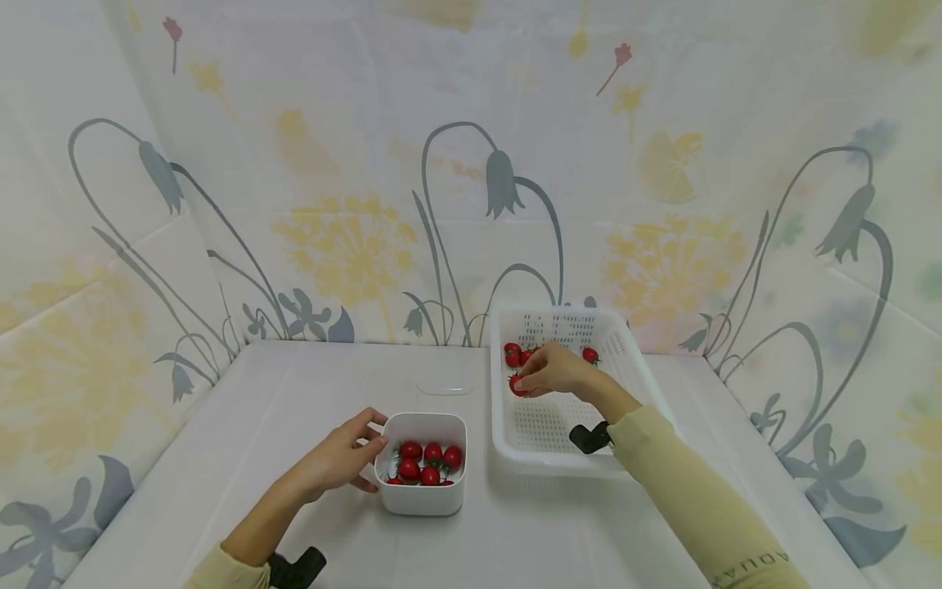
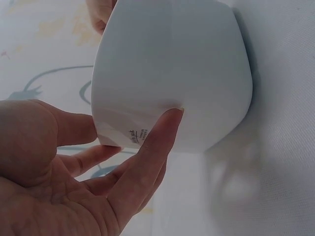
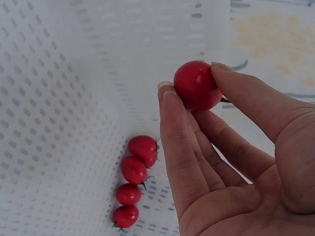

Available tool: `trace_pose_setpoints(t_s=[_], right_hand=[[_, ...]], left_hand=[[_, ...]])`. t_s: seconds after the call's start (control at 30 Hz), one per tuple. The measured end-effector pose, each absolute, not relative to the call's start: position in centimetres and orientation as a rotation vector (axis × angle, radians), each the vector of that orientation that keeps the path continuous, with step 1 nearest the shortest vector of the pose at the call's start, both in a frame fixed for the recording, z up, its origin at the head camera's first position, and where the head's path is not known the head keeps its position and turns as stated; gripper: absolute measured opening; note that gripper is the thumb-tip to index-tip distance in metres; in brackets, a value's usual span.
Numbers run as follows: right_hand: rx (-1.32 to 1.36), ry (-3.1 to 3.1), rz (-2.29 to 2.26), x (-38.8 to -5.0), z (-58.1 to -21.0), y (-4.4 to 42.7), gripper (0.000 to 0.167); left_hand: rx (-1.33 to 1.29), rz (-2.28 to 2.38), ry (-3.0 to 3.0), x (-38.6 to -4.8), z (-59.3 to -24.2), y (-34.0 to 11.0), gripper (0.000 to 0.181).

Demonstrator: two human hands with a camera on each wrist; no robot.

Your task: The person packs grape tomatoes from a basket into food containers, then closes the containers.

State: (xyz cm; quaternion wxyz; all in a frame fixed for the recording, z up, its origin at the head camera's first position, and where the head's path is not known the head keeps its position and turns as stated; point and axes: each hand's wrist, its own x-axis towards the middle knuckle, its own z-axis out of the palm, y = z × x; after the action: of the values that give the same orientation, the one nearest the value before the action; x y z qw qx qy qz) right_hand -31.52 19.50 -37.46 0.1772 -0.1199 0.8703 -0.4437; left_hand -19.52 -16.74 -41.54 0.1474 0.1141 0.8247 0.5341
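My right hand (image 1: 561, 370) is over the white perforated basket (image 1: 540, 463), pinching a cherry tomato (image 3: 197, 85) between thumb and fingertips. A green stem shows at the tomato's side in the right wrist view. Below it, several cherry tomatoes (image 3: 134, 169) lie in a row in the basket. My left hand (image 1: 337, 456) rests against the left side of a small white box (image 1: 423, 501). In the left wrist view its fairly straight fingers touch the outer wall and the thumb lies at the rim. Several red cherry tomatoes (image 1: 430, 475) sit inside the box.
A lone cherry tomato (image 1: 590, 355) lies toward the basket's right side. Behind the box, a faint rounded rectangular outline (image 1: 445, 390) shows on the white table (image 1: 309, 376). A flower-printed cloth (image 1: 471, 245) hangs at the back and both sides.
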Motion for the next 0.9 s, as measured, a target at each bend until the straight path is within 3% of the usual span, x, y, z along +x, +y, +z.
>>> trace_pose_setpoints(t_s=[0.9], right_hand=[[-0.534,2.434,-1.353,-27.4,-36.3,17.3,0.023]], left_hand=[[0.252,1.531,2.393,-19.5,-41.6,-16.6,0.03]])
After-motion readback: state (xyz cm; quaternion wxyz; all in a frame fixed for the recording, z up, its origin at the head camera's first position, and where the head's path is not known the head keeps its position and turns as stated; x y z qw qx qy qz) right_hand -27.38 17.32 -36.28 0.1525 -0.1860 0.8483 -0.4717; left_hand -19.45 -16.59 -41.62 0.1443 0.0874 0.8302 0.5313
